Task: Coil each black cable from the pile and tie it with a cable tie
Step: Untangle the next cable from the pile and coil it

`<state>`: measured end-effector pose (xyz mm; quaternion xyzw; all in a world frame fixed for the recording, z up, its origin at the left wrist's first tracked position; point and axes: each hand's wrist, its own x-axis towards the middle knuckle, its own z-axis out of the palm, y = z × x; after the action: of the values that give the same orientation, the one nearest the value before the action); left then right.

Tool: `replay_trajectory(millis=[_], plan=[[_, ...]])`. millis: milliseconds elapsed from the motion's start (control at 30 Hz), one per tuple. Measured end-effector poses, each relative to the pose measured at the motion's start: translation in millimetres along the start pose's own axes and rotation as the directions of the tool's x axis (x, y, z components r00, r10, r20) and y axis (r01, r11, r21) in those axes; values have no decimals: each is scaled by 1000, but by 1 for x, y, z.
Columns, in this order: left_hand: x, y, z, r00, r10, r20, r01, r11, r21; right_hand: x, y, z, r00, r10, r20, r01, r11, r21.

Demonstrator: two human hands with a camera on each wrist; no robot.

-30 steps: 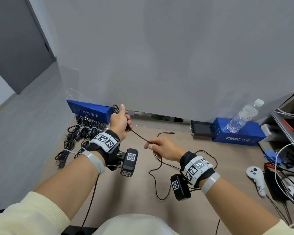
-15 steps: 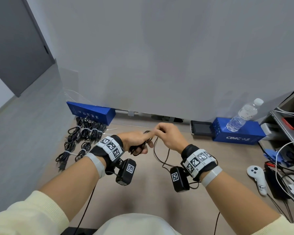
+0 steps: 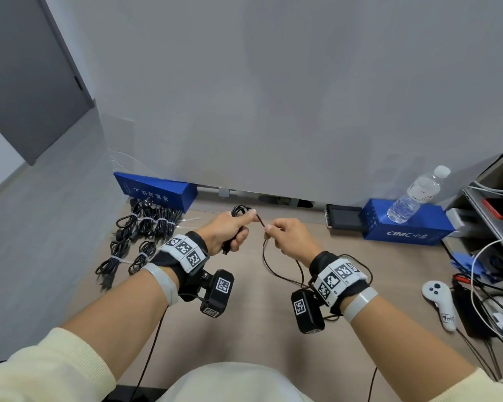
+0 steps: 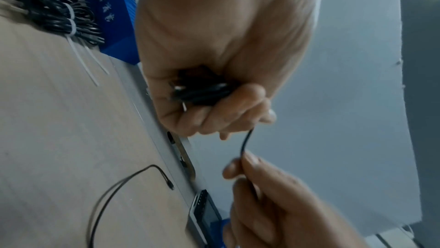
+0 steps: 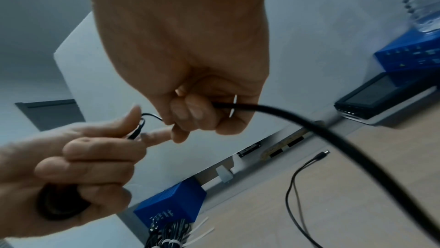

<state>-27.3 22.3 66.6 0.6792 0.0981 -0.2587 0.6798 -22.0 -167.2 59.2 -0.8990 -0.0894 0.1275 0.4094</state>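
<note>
a: where's the black cable (image 3: 269,264) now?

b: between both hands, above the table (image 3: 244,329). the left hand (image 3: 228,232) has its fingers curled round a small bunch of finished loops; the right hand (image 3: 288,237) pinches the strand just beside it, and the slack hangs down to the tabletop.

a: so how far along?

b: midway on this one, i'd judge. its loose tail still needs winding, and it has no tie yet. several tied bundles (image 3: 145,227) already lie at the left by the blue box (image 3: 157,191), with spare cable ties (image 4: 83,58) beside them.
</note>
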Motion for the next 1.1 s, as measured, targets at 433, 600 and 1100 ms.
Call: replay_trajectory(millis=[433, 600, 1100], plan=[[6, 11, 2, 940, -63, -335, -109, 875, -472, -8, -12, 14, 954, -87, 288, 54, 991, 122], [10, 16, -12, 935, -178, -307, -173, 528, -831, -14, -5, 19, 953, -57, 299, 19, 991, 129], [41, -32, 18, 968, 191, -164, -109, 905, 411, -13, 12, 16, 959, -106, 262, 69, 987, 148]])
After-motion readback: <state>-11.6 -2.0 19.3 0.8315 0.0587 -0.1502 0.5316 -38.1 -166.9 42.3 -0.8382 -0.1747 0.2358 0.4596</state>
